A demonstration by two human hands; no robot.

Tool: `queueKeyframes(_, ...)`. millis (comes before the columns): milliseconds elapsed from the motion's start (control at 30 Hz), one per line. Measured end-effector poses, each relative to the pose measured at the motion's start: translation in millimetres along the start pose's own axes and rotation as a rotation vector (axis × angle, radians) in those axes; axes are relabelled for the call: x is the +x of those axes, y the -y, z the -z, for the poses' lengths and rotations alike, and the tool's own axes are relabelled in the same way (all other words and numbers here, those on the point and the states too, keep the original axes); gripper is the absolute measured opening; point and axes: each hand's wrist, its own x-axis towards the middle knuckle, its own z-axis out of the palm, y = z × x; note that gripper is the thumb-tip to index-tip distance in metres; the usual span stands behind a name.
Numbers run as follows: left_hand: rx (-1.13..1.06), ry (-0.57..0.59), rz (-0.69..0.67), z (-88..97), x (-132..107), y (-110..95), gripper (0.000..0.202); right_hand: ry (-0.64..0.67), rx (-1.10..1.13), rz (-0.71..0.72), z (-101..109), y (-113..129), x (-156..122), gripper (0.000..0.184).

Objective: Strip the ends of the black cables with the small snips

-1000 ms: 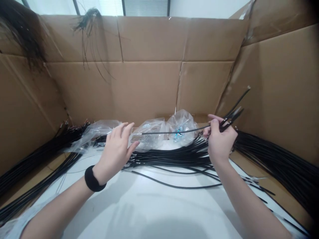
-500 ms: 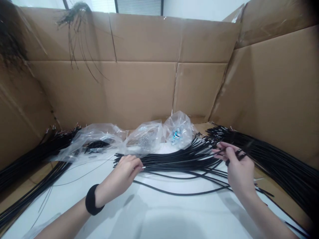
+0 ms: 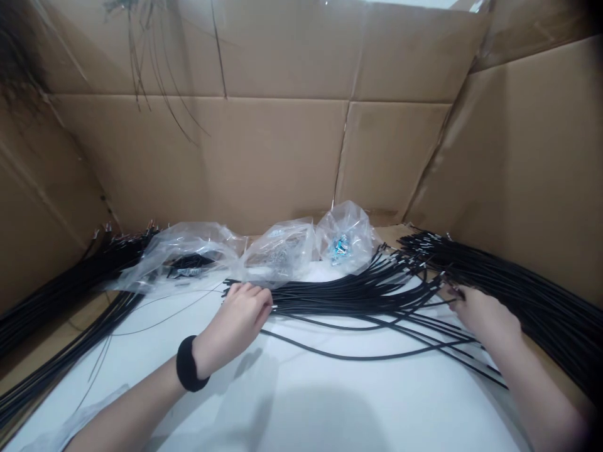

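Note:
A bundle of black cables (image 3: 330, 296) lies crosswise on the white table, many of its ends tipped silver. My left hand (image 3: 245, 312), with a black band on the wrist, is closed over the bundle's left end. A small white tip (image 3: 274, 307) pokes out by its thumb. At the bundle's right side, my right hand (image 3: 487, 317) is closed, thumb and fingers pinching dark cable near its end. Its fingertips are partly blurred, so how many cables they hold cannot be told. One loose cable (image 3: 348, 358) curves across the table in front of the bundle.
Clear plastic bags stand behind the bundle; one bag (image 3: 346, 235) contains small blue and silver parts. More black cables are piled at right (image 3: 509, 276) and left (image 3: 75, 279). Cardboard walls (image 3: 277, 157) enclose the table (image 3: 320, 408). Thin wires hang over the back wall.
My right hand has moved right and slightly down, turning over with its back showing. My left hand stays on the bundle's left end. The view has tilted downward.

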Motion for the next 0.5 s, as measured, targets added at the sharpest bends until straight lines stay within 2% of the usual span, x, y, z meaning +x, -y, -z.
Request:
queueKeyframes(67, -0.036, -0.008, 0.000, 3.6, 0, 0, 0.027, 0.008, 0.053, 0.093, 1, 23, -15, 0.019)
queueKeyframes(100, -0.082, -0.023, 0.015, 6.6, 0, -1, 0.026, 0.034, 0.157, 0.190, 2, 41, -26, 0.025)
queueKeyframes(133, -0.137, -0.050, 0.038, 10.0, 1, -2, 0.025, 0.094, 0.387, 0.318, 2, 62, -38, 0.031)
queueKeyframes(167, -0.196, -0.091, 0.067, 13.7, 1, -3, 0.024, 0.190, 0.538, 0.408, 4, 85, -52, 0.036)
queueKeyframes(233, -0.330, -0.189, 0.137, 20.6, 2, -8, 0.025, 0.476, 0.645, 0.531, 6, 134, -79, 0.039)
queueKeyframes(333, -0.580, -0.270, 0.273, 27.6, 1, -12, 0.029, 0.634, 0.743, 0.657, 5, 197, -114, 0.031)
queueKeyframes(400, -0.745, -0.291, 0.338, 30.1, -1, -11, 0.034, 0.743, 0.755, 0.729, -1, 225, -129, 0.025)
queueKeyframes(500, -0.908, -0.345, 0.336, 32.5, -3, -9, 0.037, 0.799, 0.768, 0.791, -13, 246, -141, 0.022)
